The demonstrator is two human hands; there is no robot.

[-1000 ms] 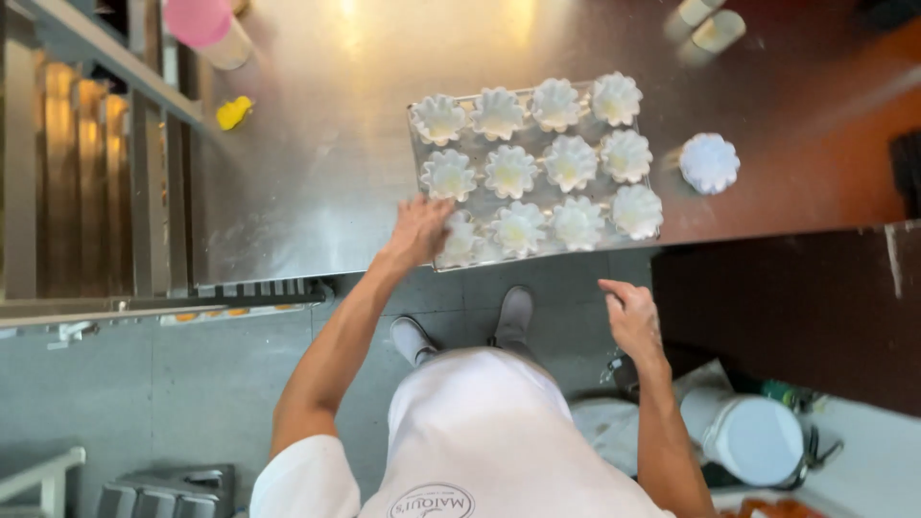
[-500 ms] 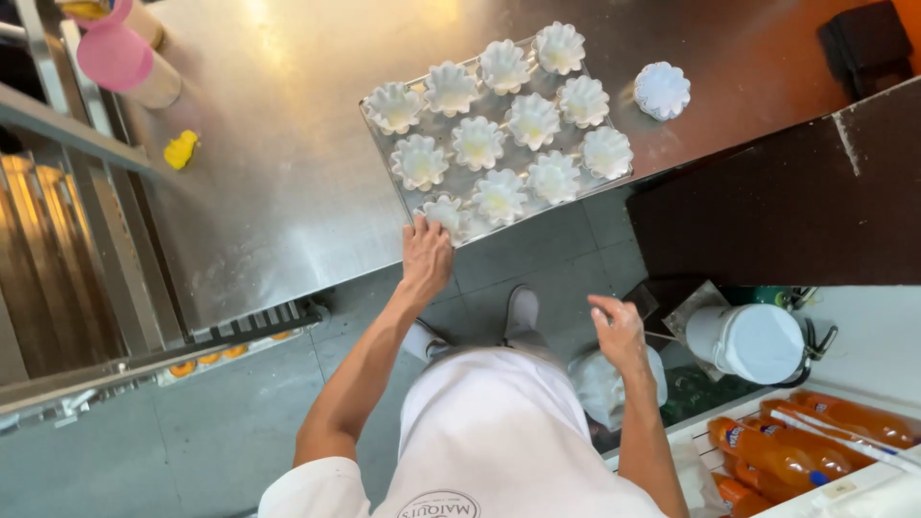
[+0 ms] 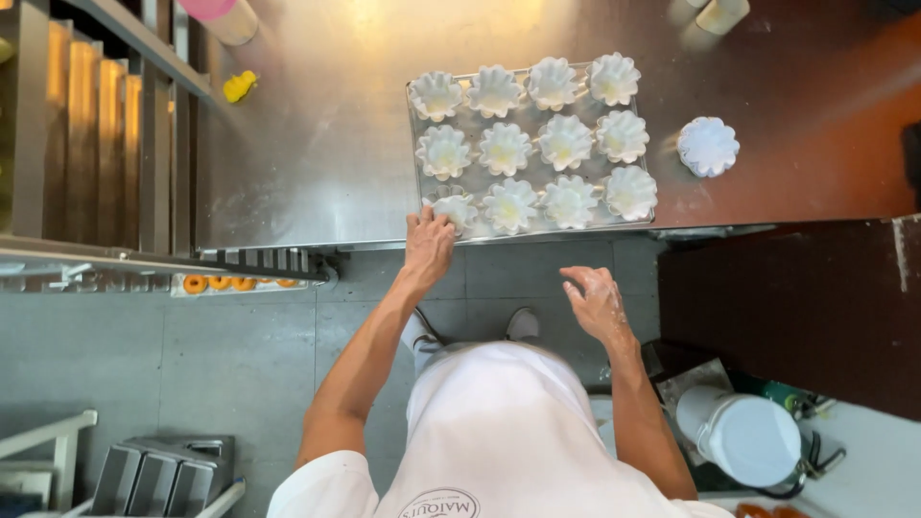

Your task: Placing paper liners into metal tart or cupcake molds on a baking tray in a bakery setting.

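Head view: fluted white paper baking cups fill the flat rectangular metal tray in three rows of four, each with a pale yellowish centre; what fills them cannot be told. The tray sits on the steel desk, its near edge at the desk's rim. At 3 o'clock of the tray, apart from it, a single upturned white fluted cup stands on the desk. The left hand lies at the tray's 7 o'clock corner, fingers curled on the tray edge and touching the nearest cup. The right hand hangs released over the grey tiled floor at 5 o'clock of the tray, holding nothing, fingers loosely bent. A small yellow object lies on the desk at 10 o'clock of the tray. A white lidded bucket stands on the floor by the right arm.

Against half a second earlier, the tray now sits squarer to the desk's rim, the left hand stays at the same corner, and the right hand remains empty.
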